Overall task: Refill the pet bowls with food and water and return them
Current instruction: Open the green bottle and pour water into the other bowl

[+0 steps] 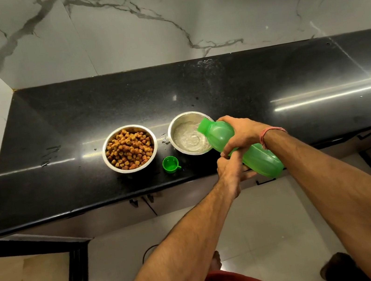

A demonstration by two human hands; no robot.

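Observation:
Two steel bowls stand on the black counter point(54, 127). The left bowl point(129, 149) is full of brown kibble. The right bowl point(180, 138) holds rippling water. A green plastic bottle point(259, 160) is tilted with its open mouth over the right bowl's rim. My right hand point(239, 133) grips the bottle's upper body from above. My left hand point(231, 169) holds it from below, near the middle. The bottle's green cap point(171, 164) lies upside down on the counter between the bowls, near the front edge.
Water drops lie on the counter left of the food bowl point(50, 155) and between the bowls. A marble wall point(159, 22) rises behind the counter and at its left end. Cabinet doors with dark handles point(140, 200) sit below the front edge.

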